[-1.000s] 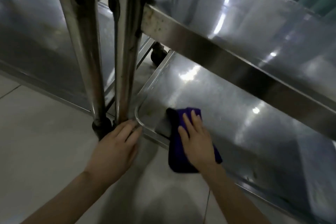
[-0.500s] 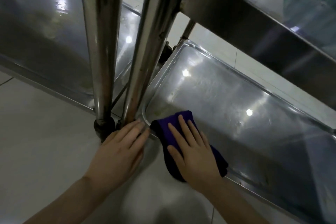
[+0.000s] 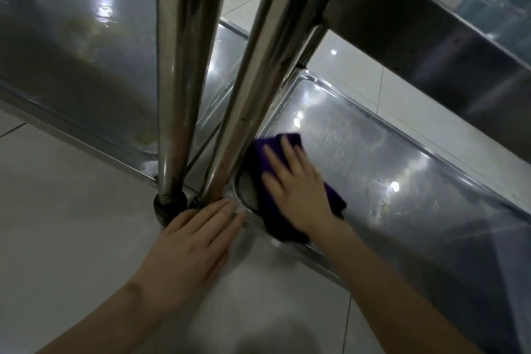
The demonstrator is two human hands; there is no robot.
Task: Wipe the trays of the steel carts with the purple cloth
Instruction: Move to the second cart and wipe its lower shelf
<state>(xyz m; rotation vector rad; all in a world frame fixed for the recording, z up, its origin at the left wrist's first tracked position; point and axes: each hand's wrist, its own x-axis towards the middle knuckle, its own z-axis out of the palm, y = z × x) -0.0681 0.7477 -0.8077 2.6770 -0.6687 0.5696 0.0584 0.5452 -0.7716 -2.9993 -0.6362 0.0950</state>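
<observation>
- Presses down flat on the purple cloth (image 3: 258, 156) with the right hand (image 3: 298, 190), fingers straight and slightly spread, palm on top; pinches nothing, curls round nothing.
- Covers most of the cloth with that hand, leaving dark folds in sight beyond the fingertips, along the thumb side and beside the wrist.
- Places the cloth inside the bottom tray (image 3: 373, 158) of the right-hand cart, in its near left corner, reaching to the near rim; too blurred to tell whether over the rim or only against it.
- Lays the left hand (image 3: 192, 241) open and flat outside that same corner, fingers (image 3: 230, 211) straight and together, tips touching the tray's rim at the base of the right post (image 3: 258, 80); grips nothing.
- Hides a strip of the cloth's left edge behind that slanting steel post.
- Stands just beside it, a second post (image 3: 181, 66) of the neighbouring cart, ending in a dark foot (image 3: 168, 207) close to the left hand's thumb side.
- Shows pale streaks, a few yellowish specks and bright light reflections on the bare steel right of the cloth.
- Overhangs the far right part of the bottom tray with the upper tray (image 3: 431, 37) of the same cart, cutting off the view there.
- Fills the upper left with the neighbouring cart's lower tray (image 3: 86, 66), marked by a yellowish smear.
- Spreads pale floor tiles (image 3: 71, 210) under both carts and both forearms.
</observation>
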